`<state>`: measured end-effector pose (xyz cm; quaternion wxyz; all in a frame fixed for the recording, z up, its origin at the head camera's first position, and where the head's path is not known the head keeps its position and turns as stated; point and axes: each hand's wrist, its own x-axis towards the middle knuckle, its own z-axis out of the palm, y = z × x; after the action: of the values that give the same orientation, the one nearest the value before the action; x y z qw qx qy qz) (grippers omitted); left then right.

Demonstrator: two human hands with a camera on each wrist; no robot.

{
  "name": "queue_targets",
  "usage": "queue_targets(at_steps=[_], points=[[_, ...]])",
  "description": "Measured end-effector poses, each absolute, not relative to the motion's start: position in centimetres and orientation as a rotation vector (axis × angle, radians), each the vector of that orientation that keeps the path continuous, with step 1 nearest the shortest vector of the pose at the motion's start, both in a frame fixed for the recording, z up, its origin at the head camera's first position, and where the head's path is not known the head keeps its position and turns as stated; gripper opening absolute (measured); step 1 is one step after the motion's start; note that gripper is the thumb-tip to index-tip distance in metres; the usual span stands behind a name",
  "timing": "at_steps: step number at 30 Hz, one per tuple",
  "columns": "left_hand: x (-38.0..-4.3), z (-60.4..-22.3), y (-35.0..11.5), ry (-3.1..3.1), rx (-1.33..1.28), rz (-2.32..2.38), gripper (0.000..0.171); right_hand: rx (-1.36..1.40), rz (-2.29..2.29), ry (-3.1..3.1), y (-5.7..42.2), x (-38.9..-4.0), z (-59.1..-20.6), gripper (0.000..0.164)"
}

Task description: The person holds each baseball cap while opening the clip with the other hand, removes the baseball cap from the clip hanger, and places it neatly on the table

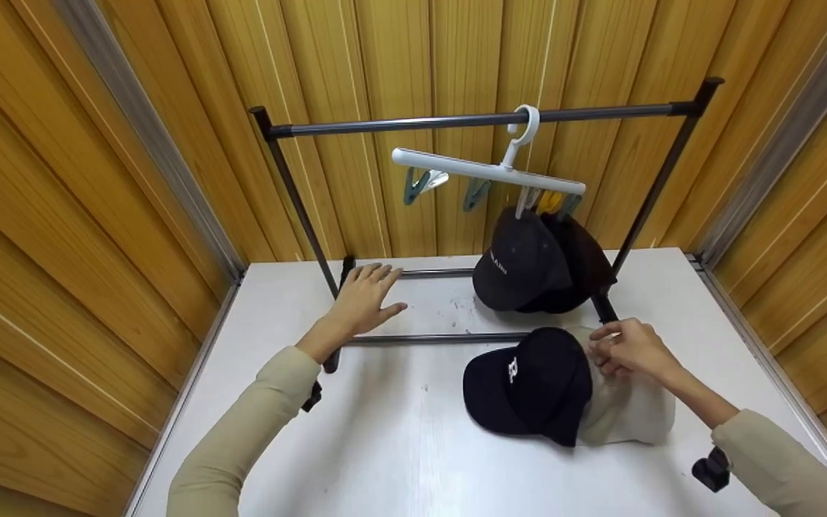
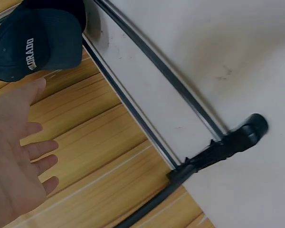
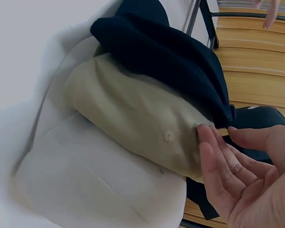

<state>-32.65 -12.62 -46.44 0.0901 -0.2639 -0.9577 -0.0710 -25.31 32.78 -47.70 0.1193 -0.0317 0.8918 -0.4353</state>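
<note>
My left hand (image 1: 363, 298) is spread with straight fingers near the left side of the rack, touching nothing visible. On the right, my right hand (image 1: 632, 350) is at the upper edge of a row of caps on the table, its fingertips against the beige cap (image 3: 133, 104). A gap shows between thumb and fingers. In front of it lies a navy cap (image 1: 550, 384) with a white letter; a white cap (image 3: 99, 175) shows on the other side. Above, a dark cap with white lettering (image 1: 517, 262) and a brownish dark cap (image 1: 586, 255) hang from a white clip hanger (image 1: 485, 171).
The hanger hooks over the top bar (image 1: 399, 126) of a dark metal rack. Green clips (image 1: 477, 194) hang unused on its left, a yellow clip (image 1: 550, 201) on its right. Two lower bars (image 1: 449, 337) run above the white table (image 1: 399, 445). Wood-patterned walls (image 1: 392, 64) enclose it.
</note>
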Motion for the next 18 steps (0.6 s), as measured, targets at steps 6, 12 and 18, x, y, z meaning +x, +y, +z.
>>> queue_targets(at_steps=[6,12,18], points=[[-36.2,-43.4,-8.0,-2.931,-0.812,-0.425,0.062,-0.069,-1.312,2.614,32.8,-27.5,-46.0,0.032],[-39.3,-41.2,-2.9,-2.933,-0.803,-0.878,0.058,-0.076,-1.386,2.635,31.5,-30.1,-44.9,0.034],[-41.4,-39.7,3.0,-2.844,-0.809,-1.18,0.059,-0.111,-1.394,2.912,28.8,-32.8,-44.7,0.029]])
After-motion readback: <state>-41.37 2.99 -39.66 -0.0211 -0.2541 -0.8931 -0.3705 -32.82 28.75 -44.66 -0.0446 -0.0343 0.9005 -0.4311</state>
